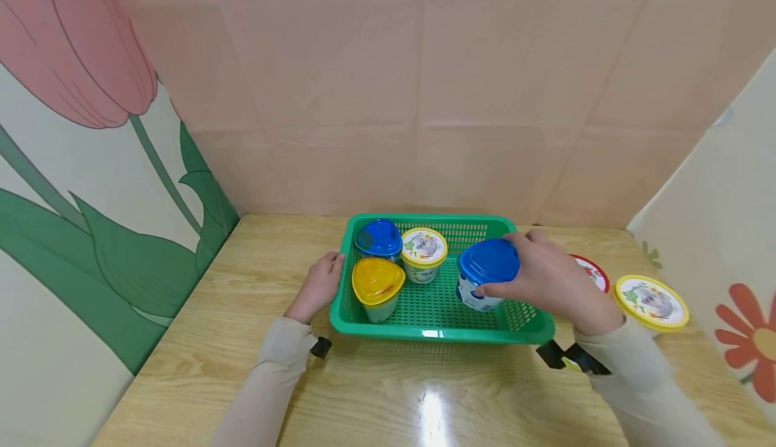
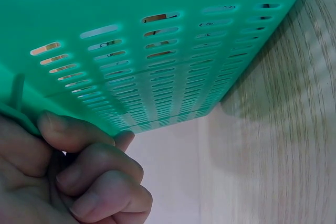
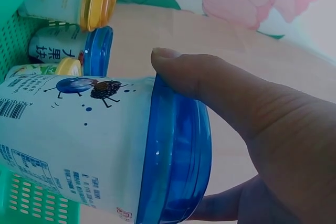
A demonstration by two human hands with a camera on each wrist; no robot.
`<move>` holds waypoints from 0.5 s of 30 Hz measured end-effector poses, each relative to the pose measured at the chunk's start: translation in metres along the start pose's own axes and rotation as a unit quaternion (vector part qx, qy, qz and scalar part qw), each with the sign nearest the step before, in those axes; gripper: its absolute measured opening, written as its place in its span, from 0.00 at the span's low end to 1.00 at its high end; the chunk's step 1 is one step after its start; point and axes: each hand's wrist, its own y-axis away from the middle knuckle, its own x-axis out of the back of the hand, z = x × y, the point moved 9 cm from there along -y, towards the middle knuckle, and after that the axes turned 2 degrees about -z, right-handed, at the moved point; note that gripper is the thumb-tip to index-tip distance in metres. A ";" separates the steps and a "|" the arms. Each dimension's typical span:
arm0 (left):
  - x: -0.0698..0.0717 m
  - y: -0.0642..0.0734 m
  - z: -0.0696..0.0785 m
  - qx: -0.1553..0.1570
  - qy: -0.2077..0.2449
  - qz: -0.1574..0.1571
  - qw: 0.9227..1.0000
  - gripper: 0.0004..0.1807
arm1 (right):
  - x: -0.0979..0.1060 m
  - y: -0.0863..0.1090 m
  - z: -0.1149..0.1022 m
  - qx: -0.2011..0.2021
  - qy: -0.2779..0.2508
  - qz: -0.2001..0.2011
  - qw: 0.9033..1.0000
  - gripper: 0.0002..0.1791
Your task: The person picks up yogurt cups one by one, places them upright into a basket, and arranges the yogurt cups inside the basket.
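Note:
My right hand [image 1: 548, 279] grips a tub with a blue lid [image 1: 488, 260] over the right half of a green plastic basket [image 1: 394, 330]. In the right wrist view, thumb and fingers span that tub's lid [image 3: 176, 156], and its white label shows printed fruit figures. My left hand [image 1: 319, 284] holds the basket's left rim, fingers curled in the left wrist view. Inside the basket's left half stand another blue-lidded tub [image 1: 378, 238], a yellow-lidded tub [image 1: 378, 282] and a round tub with a yellow-rimmed printed lid [image 1: 424, 248].
Right of the basket, on the wooden table [image 1: 376, 393], are a tub with a red-rimmed lid [image 1: 593, 272], partly hidden by my right hand, and a round yellow-rimmed tub [image 1: 651, 303]. A pinkish wall covering [image 1: 418, 97] rises behind; flower-printed panels flank both sides.

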 end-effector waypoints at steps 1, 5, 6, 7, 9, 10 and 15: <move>0.000 0.000 0.000 0.001 0.000 0.000 1.000 0.23 | 0.000 -0.001 -0.001 0.003 -0.001 0.000 1.000 0.64; 0.000 -0.001 -0.001 0.005 -0.001 0.001 1.000 0.23 | -0.003 -0.005 -0.006 0.010 0.005 -0.002 1.000 0.63; 0.000 -0.001 -0.001 0.005 -0.001 0.000 1.000 0.23 | -0.004 -0.006 -0.007 0.011 0.006 -0.005 1.000 0.63; 0.000 0.000 -0.001 0.006 -0.002 0.000 1.000 0.23 | -0.005 -0.007 -0.008 0.012 0.007 -0.008 1.000 0.63; 0.000 0.000 0.000 0.007 -0.003 -0.001 1.000 0.23 | -0.007 -0.010 -0.010 0.012 0.010 -0.014 1.000 0.63; 0.000 0.001 0.000 0.008 -0.003 -0.001 1.000 0.23 | -0.009 -0.010 -0.010 0.012 0.010 -0.017 1.000 0.63; 0.000 0.002 0.002 0.006 -0.002 -0.002 1.000 0.23 | -0.014 -0.015 -0.015 0.020 0.013 -0.023 0.999 0.61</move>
